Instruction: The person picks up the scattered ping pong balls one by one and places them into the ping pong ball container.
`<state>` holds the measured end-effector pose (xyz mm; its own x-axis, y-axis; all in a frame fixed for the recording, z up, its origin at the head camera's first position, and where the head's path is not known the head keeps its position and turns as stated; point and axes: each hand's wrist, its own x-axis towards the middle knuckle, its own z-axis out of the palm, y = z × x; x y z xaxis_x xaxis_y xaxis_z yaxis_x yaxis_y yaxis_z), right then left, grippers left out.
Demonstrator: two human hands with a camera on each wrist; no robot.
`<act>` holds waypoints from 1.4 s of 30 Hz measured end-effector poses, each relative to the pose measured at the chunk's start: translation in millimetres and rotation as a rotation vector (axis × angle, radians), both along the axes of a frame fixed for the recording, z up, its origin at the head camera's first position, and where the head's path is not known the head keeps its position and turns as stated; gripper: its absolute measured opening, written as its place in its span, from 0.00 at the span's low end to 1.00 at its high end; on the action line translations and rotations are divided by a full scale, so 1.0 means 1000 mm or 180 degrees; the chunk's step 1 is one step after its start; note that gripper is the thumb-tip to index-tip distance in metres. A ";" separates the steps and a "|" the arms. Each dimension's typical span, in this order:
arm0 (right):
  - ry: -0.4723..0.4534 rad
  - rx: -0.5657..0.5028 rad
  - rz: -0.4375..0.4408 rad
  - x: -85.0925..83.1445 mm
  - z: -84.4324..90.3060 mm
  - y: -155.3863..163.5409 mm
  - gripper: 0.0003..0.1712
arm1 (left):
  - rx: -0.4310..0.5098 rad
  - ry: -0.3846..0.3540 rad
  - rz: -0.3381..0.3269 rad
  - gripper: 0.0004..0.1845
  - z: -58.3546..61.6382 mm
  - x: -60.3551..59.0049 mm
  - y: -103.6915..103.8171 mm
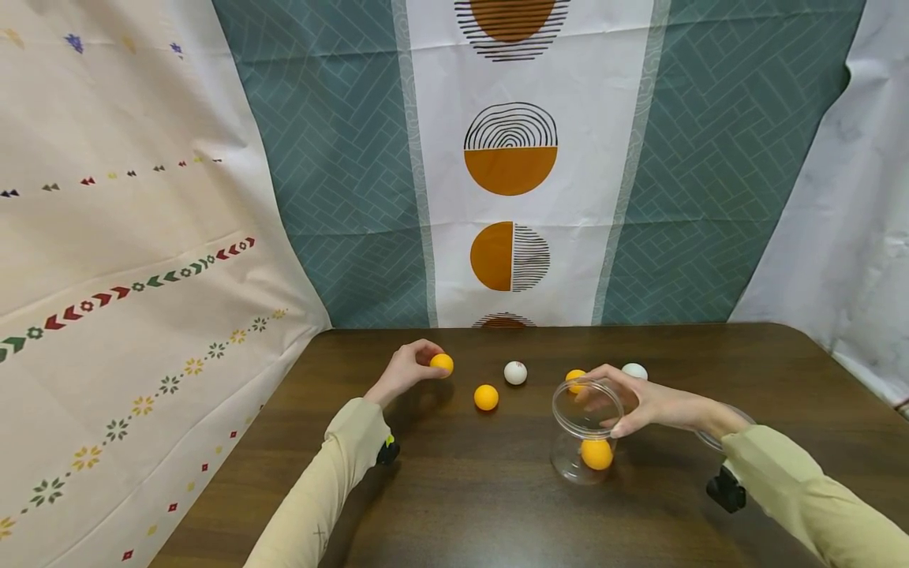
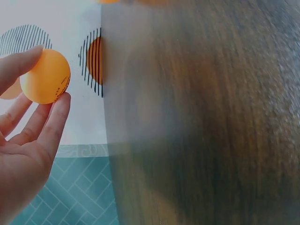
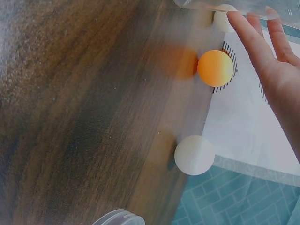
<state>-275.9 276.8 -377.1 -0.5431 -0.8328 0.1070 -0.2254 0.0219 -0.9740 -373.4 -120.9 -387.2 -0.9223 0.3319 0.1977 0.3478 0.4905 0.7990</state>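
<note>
My left hand [image 1: 430, 360] is lifted a little above the dark wooden table [image 1: 454, 505] at the back left and pinches an orange ball [image 1: 442, 364]. In the left wrist view that orange ball [image 2: 45, 76] sits between thumb and fingertips [image 2: 60, 104]. My right hand [image 1: 604, 404] grips the rim of an upright clear jar [image 1: 584, 442], thumb on the near side and fingers over the far side. One orange ball [image 1: 596, 454] lies inside the jar. In the right wrist view the fingers [image 3: 255, 44] reach up to the jar's rim [image 3: 211, 4].
Loose on the table are an orange ball [image 1: 486, 397], a white ball [image 1: 515, 372], another orange ball [image 1: 574, 377] behind the jar and a white ball [image 1: 634, 371]. A clear lid [image 3: 117, 218] lies near my right wrist. Patterned cloths hang behind and left.
</note>
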 end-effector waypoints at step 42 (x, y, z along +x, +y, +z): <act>-0.0005 -0.0035 0.0034 0.001 0.002 -0.001 0.39 | 0.0411 0.0061 -0.0362 0.19 0.030 0.006 0.038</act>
